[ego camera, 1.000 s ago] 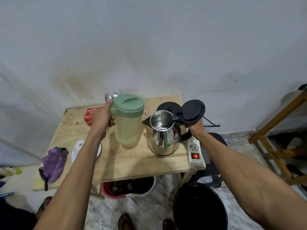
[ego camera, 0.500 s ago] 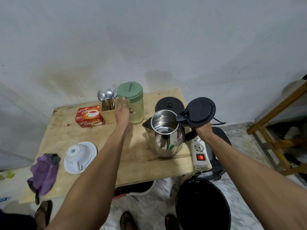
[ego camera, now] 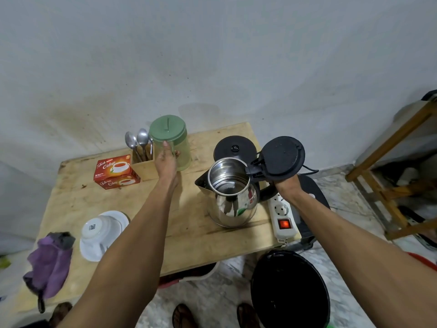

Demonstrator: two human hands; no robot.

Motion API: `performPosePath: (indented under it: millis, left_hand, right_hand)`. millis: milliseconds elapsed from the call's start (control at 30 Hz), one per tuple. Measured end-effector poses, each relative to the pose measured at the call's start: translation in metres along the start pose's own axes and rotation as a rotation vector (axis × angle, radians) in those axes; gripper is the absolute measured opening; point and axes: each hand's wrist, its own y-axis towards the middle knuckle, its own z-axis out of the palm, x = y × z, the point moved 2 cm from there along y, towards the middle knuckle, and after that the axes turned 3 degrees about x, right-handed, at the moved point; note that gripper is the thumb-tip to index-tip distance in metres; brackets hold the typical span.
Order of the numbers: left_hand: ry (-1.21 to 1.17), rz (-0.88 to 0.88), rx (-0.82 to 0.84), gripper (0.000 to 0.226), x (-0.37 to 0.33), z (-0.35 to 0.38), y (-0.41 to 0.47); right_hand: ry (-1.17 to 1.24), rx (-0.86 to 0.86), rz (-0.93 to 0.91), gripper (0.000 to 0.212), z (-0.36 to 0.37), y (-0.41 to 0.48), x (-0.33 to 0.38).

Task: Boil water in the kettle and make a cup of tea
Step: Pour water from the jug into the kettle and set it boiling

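The left hand [ego camera: 166,159] rested against the near side of the green jug [ego camera: 173,143], fingers loosely spread on it rather than clenched; whether it truly gripped the jug was hard to tell. Just left of that hand stood the spoons [ego camera: 139,143] and the red tea box [ego camera: 114,171]. The right hand [ego camera: 287,185] was wrapped around the handle of the steel kettle [ego camera: 230,200], whose lid [ego camera: 281,158] stood flipped open above the knuckles. Beyond the kettle sat its black base [ego camera: 234,147]; beside the right wrist lay a power strip [ego camera: 282,216].
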Motion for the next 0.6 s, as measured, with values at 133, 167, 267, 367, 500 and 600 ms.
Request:
performPosePath:
  millis: [133, 167, 267, 367, 500, 600]
  left_hand:
    - [0.070, -0.020, 0.001, 0.029, 0.003, -0.009, 0.003]
    - [0.110, -0.029, -0.001, 0.027, 0.003, -0.012, 0.003]
    - [0.257, -0.036, -0.018, 0.029, -0.006, -0.020, -0.004]
    - [0.432, 0.059, -0.197, 0.050, -0.030, -0.024, -0.025]
    - [0.550, 0.448, -0.238, 0.033, -0.074, 0.018, -0.102]
    - [0.736, 0.680, 0.101, 0.040, -0.089, 0.079, -0.173]
  right_hand:
    - [-0.034, -0.008, 0.007, 0.041, 0.001, -0.003, 0.002]
    - [-0.027, -0.009, 0.007, 0.042, 0.002, -0.003, 0.003]
    - [-0.006, -0.021, 0.016, 0.037, 0.001, -0.005, 0.006]
    - [-0.048, -0.004, 0.034, 0.014, 0.003, -0.003, 0.006]
    - [-0.103, 0.009, 0.063, 0.006, 0.001, -0.002, 0.005]
    - [-0.074, 0.003, 0.037, 0.015, 0.001, -0.005, 0.009]
